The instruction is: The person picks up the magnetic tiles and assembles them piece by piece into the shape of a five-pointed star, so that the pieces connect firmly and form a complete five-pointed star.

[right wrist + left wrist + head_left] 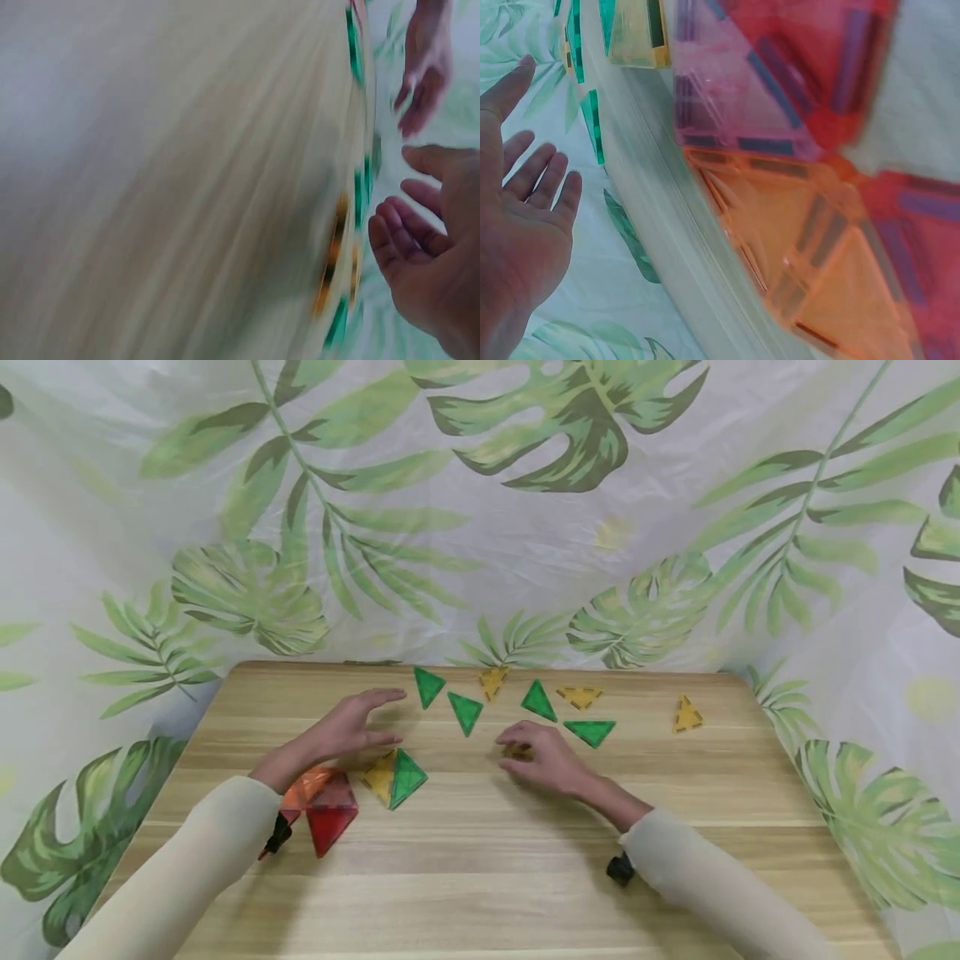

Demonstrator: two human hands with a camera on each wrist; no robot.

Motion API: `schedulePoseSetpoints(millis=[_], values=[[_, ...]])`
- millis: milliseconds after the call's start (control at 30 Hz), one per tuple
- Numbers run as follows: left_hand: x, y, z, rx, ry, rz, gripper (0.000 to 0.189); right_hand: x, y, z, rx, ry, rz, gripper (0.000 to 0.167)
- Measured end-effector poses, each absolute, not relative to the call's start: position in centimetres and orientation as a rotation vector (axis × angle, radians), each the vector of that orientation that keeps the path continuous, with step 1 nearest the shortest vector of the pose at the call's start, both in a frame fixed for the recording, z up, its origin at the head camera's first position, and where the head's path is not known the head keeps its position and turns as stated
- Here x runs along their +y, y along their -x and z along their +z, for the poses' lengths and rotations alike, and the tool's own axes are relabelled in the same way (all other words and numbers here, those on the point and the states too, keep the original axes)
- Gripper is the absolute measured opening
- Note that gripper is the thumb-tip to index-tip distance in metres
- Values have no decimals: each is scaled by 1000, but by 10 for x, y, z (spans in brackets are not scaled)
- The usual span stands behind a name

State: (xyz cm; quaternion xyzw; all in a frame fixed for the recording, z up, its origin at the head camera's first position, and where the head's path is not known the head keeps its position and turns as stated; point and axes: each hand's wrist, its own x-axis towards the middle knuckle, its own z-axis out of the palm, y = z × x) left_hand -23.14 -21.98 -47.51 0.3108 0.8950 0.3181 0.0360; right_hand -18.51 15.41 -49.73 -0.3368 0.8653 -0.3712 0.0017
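My left hand (352, 727) hovers with fingers spread, above and beside a yellow triangle tile (379, 778) that lies against a green triangle tile (409, 778). In the left wrist view nothing is held by that hand (529, 217). Near its forearm lies a cluster of translucent tiles, with an orange tile (780, 232) and a red triangle (330, 829); the sleeve hides part of it. My right hand (546, 760) is over another yellow triangle tile (517, 751), partly covered by the fingers. The right wrist view shows loosely bent fingers (405, 232) apart from the blurred tiles.
Along the table's far side lie several loose triangles, among them green tiles (466, 712) (538, 701) and yellow tiles (580, 697) (687, 716). A leaf-patterned cloth (375, 527) hangs behind the wooden table (480, 877).
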Motion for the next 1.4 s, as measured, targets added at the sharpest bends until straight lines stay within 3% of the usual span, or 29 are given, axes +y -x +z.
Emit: schedulePoseSetpoints(millis=[300,633,1033,1400], values=[[-214,256,-486,2775,-786,971,84,260,194,-494,2898,919,-1177,36],[-200,278,-499,2746,-836,962,84,358,200,-493,3120,665,-1068,42],[-192,287,-509,2701,-835,909,81,420,208,-504,3050,378,-1038,61],[-191,285,-511,2649,-848,818,78,433,212,-512,3031,219,-987,73]])
